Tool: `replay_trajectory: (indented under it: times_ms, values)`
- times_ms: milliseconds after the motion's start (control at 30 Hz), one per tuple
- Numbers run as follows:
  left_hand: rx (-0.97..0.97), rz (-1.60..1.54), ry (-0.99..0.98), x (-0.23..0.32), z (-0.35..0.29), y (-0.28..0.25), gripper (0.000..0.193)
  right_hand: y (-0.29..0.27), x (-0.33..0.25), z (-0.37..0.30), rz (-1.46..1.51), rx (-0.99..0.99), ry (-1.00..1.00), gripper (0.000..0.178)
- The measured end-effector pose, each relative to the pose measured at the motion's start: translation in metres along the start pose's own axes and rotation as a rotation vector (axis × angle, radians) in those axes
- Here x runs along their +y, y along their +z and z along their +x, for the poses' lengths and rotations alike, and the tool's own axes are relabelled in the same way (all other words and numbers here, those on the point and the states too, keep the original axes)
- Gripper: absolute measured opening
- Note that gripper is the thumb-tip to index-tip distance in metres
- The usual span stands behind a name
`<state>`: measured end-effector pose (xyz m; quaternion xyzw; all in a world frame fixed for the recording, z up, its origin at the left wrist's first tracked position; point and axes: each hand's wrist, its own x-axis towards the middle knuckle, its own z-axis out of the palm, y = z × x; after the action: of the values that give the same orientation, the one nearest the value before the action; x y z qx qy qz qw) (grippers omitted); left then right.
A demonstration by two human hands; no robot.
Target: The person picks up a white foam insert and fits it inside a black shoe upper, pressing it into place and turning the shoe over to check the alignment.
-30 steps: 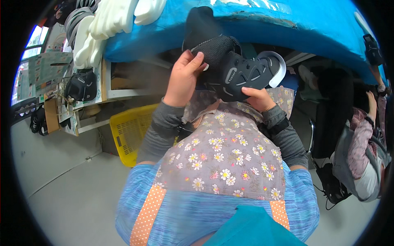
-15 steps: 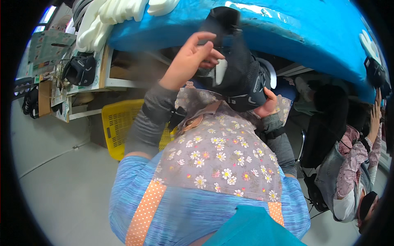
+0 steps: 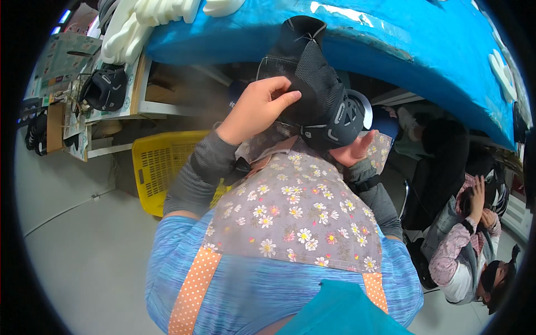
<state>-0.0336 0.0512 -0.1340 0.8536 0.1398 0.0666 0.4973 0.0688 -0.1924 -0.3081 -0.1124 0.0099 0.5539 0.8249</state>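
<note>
A black mesh-and-moulded shoe-like piece [image 3: 315,84] is between the table's near edge and the grey flowered apron [image 3: 301,206], in narrow room. The left hand's [image 3: 257,111] thumb and forefinger nearly meet against its mesh; whether they pinch is unclear. The right hand [image 3: 354,151] touches its lower end, grip partly hidden. White curved foam-like pieces [image 3: 162,12] crowd the blue-covered table's [image 3: 357,42] left corner; a yellow slotted plastic basket [image 3: 159,167] stands below.

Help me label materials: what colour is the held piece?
The held piece is mostly black, best in head view.
</note>
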Motion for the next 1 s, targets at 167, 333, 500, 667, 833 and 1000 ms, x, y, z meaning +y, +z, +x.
replay_trajectory:
  times_ms: [167, 333, 500, 667, 833, 1000]
  values:
    - [0.177, 0.131, 0.114, -0.002, 0.0, 0.023, 0.019, 0.014, 0.001, 0.012, -0.495, 0.111, 0.184, 0.083]
    - [0.282, 0.458, 0.243, 0.007, 0.018, 0.021, 0.017, 0.027, -0.008, 0.013, -0.429, 0.218, 0.059, 0.052]
    - [0.288, 0.572, 0.437, -0.027, 0.05, 0.01, 0.019, 0.025, -0.007, 0.016, -0.467, 0.237, 0.075, 0.055]
    - [0.113, 0.505, 0.067, -0.031, 0.045, 0.012, 0.028, 0.006, -0.009, 0.003, -0.048, 0.195, 0.215, 0.069]
    - [0.166, 0.546, 0.036, 0.0, 0.052, 0.016, 0.035, 0.002, -0.022, 0.018, 0.138, 0.113, 0.27, 0.059]
    - [0.292, 0.795, 0.14, 0.016, 0.054, 0.034, 0.03, 0.057, -0.012, 0.014, -0.269, 0.068, 0.114, 0.041]
